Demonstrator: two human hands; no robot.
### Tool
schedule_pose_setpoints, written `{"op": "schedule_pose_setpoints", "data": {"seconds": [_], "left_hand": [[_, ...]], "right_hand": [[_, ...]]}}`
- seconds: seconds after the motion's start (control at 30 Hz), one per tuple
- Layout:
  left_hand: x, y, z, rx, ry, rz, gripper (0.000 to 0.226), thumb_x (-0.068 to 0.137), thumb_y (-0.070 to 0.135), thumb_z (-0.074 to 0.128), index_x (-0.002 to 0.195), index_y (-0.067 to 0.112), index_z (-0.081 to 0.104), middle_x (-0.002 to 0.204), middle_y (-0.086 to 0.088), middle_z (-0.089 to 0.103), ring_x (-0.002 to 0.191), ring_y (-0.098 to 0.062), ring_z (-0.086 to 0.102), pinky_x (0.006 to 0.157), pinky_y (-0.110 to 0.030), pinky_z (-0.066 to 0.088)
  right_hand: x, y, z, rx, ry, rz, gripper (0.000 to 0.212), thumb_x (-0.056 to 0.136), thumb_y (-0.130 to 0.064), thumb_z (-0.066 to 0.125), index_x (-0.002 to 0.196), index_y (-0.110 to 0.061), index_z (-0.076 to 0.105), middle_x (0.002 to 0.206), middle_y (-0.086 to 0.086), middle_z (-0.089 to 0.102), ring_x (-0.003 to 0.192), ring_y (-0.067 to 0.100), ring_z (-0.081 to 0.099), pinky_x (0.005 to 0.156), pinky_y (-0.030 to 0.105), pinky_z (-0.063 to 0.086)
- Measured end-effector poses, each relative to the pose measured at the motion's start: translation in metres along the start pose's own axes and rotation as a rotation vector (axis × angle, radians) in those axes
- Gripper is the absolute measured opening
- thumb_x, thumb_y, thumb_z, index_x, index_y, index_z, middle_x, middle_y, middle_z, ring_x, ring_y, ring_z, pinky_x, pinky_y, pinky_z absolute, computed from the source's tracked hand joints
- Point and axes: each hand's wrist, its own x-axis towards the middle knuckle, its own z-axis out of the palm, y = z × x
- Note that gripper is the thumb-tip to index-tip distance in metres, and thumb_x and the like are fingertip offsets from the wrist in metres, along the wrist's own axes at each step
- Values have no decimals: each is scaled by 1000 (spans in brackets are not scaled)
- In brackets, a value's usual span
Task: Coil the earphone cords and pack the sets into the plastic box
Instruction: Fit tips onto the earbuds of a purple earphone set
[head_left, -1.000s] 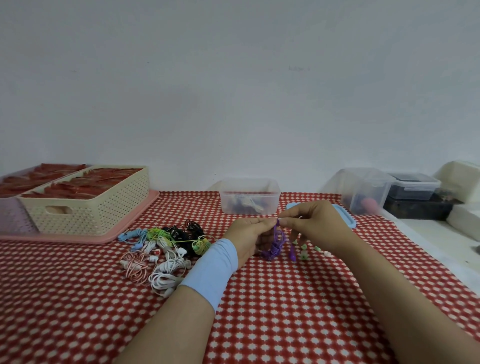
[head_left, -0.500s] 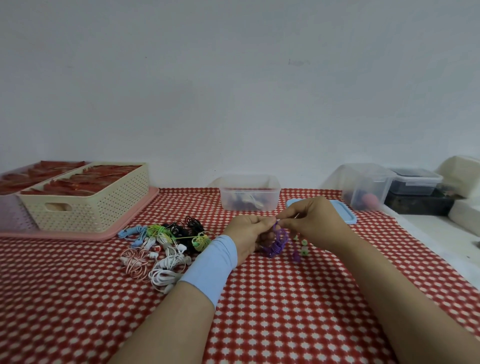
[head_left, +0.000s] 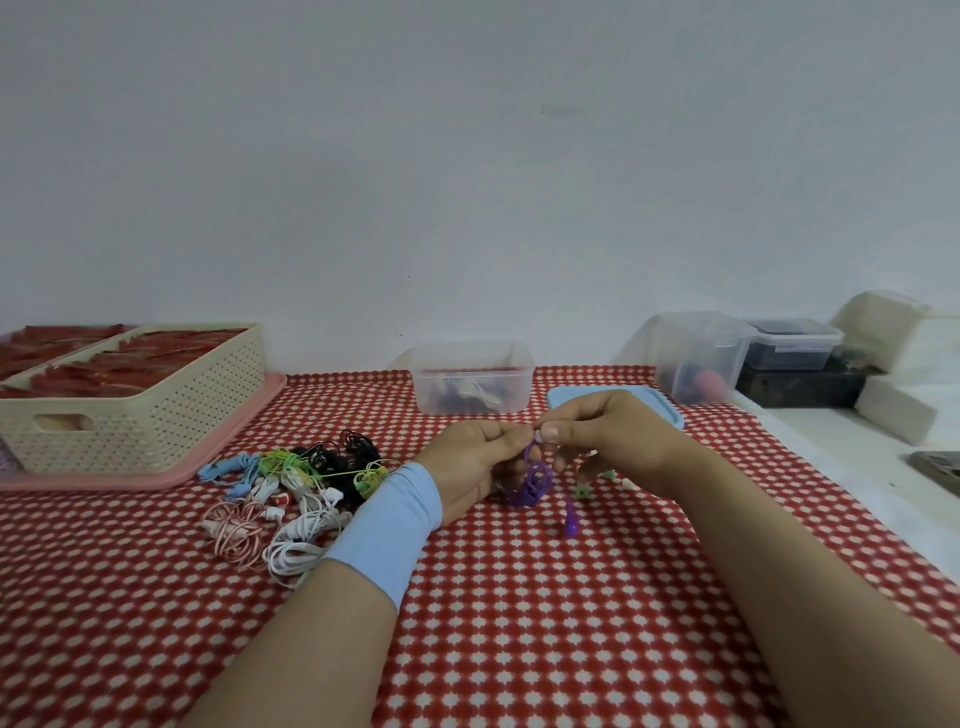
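Observation:
A purple earphone set (head_left: 532, 483) hangs between both hands above the red-and-white tablecloth. My left hand (head_left: 475, 462) grips its coiled loops. My right hand (head_left: 608, 436) pinches the cord at the top of the coil, and one purple end dangles down below it. Green earbud pieces (head_left: 583, 491) lie on the cloth under my right hand. A clear plastic box (head_left: 472, 375) stands behind the hands with a few earphones inside. Its blue lid (head_left: 667, 408) lies to the right, partly hidden by my right hand. A pile of tangled earphones (head_left: 291, 488) in several colours lies to the left.
A cream perforated basket (head_left: 140, 410) with red items sits on a pink tray (head_left: 218, 457) at far left. Clear and dark containers (head_left: 698, 358) and white blocks (head_left: 893, 415) stand at the right, on a white surface beside the cloth.
The hands have stayed together on the purple cord while the right hand's pinch shifted at the top of the coil. The dangling purple end now hangs lower.

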Motion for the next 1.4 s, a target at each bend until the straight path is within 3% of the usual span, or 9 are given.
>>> {"op": "schedule_pose_setpoints", "data": {"seconds": [0.2, 0.37, 0.5, 0.6, 0.7, 0.87, 1.0, 1.13, 1.4], "left_hand": [[0, 0, 3, -35, 6, 3, 26, 97, 21, 56, 110, 3, 70, 83, -2, 70, 78, -13, 64, 75, -28, 54], [-3, 2, 5, -7, -14, -2, 22, 98, 19, 55, 103, 4, 70, 84, -5, 68, 78, -15, 60, 78, -31, 54], [-2, 6, 6, -90, 8, 36, 21, 98, 19, 55, 105, 6, 70, 89, -7, 70, 80, -17, 64, 80, -37, 52], [-2, 9, 7, -96, 18, 44, 14, 97, 13, 57, 100, 7, 70, 84, -5, 71, 75, -16, 63, 74, -32, 53], [-2, 11, 6, -84, 56, 59, 15, 97, 7, 57, 107, 8, 68, 85, -6, 72, 70, -14, 63, 71, -29, 53], [0, 11, 5, -16, 112, 98, 22, 96, 9, 59, 114, 13, 71, 94, -7, 74, 78, -17, 67, 76, -29, 57], [-2, 11, 4, 93, 136, 133, 22, 90, 9, 68, 112, 12, 69, 96, -8, 76, 82, -20, 71, 84, -35, 59], [-4, 13, 4, 165, 164, 151, 23, 83, 6, 75, 104, 12, 70, 94, -6, 76, 82, -18, 73, 77, -27, 59], [-7, 15, 3, 335, 224, 245, 31, 81, 10, 78, 109, 20, 72, 100, 6, 75, 90, -5, 71, 78, -16, 56]], "right_hand": [[1, 0, -2, 44, -37, 16, 10, 90, -19, 71, 89, -17, 81, 77, 4, 73, 66, 14, 62, 59, 29, 51], [1, 2, -5, 1, -11, 10, 8, 87, -20, 75, 90, -17, 82, 85, 19, 73, 66, 18, 61, 59, 30, 54], [3, -2, -4, 27, 43, -43, 8, 90, -21, 73, 90, -18, 80, 82, 2, 76, 61, 14, 61, 52, 26, 48], [5, 2, -16, -83, 215, -70, 15, 93, -28, 70, 92, -16, 79, 90, -2, 77, 59, 15, 62, 51, 25, 48], [10, 15, -34, -335, 385, -57, 13, 93, -24, 70, 84, -19, 79, 95, -4, 76, 62, 7, 64, 62, 23, 52], [16, 28, -43, -651, 364, 59, 10, 90, -21, 73, 92, -24, 82, 99, -9, 76, 89, 6, 65, 89, 31, 54], [19, 29, -40, -811, 313, 139, 11, 91, -30, 71, 93, -28, 81, 90, -10, 76, 82, 6, 64, 84, 32, 56], [22, 28, -34, -962, 240, 195, 16, 84, -45, 74, 89, -31, 81, 84, -15, 74, 79, 6, 64, 81, 31, 58], [25, 22, -29, -994, 235, 210, 14, 83, -39, 76, 89, -28, 82, 83, -12, 74, 78, 6, 64, 60, 19, 44]]}}
